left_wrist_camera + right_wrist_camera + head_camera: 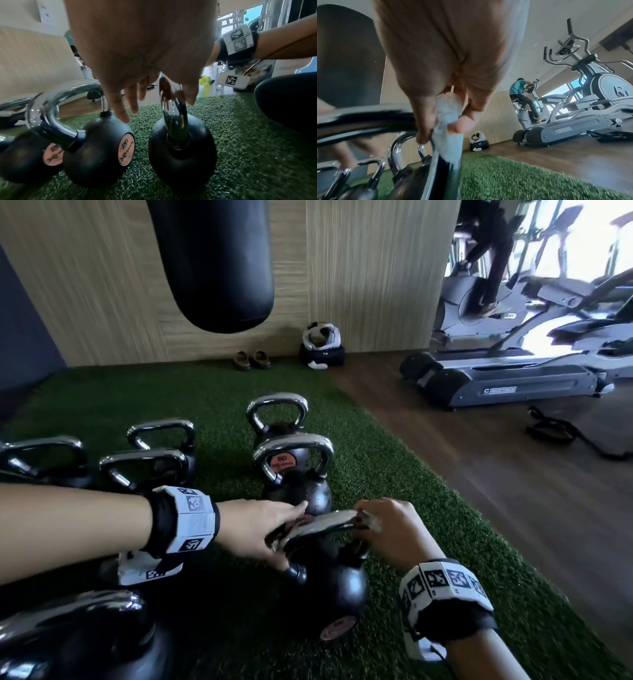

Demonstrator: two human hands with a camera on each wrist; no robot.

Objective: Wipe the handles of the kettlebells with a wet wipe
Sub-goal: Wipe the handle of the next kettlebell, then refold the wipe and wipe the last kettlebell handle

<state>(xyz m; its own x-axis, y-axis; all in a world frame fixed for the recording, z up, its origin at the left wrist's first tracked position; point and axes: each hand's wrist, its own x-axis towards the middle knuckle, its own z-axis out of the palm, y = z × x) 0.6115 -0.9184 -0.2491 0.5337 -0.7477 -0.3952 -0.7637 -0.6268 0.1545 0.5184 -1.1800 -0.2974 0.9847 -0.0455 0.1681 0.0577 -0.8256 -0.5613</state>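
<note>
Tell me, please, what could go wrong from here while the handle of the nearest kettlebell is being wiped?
The wet wipe is only a small bunched wad pinched in the right hand, so parts of the chrome handle may go unwiped. The left hand only rests on the handle's other end with fingers extended, so the nearest kettlebell might tip on the soft turf. Another kettlebell stands close behind, where knuckles could knock.

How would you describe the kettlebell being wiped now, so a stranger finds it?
On the green turf, the kettlebell nearest the wooden floor. Alone among its neighbours, both hands touch its handle; the right hand pinches a wet wipe.
</note>
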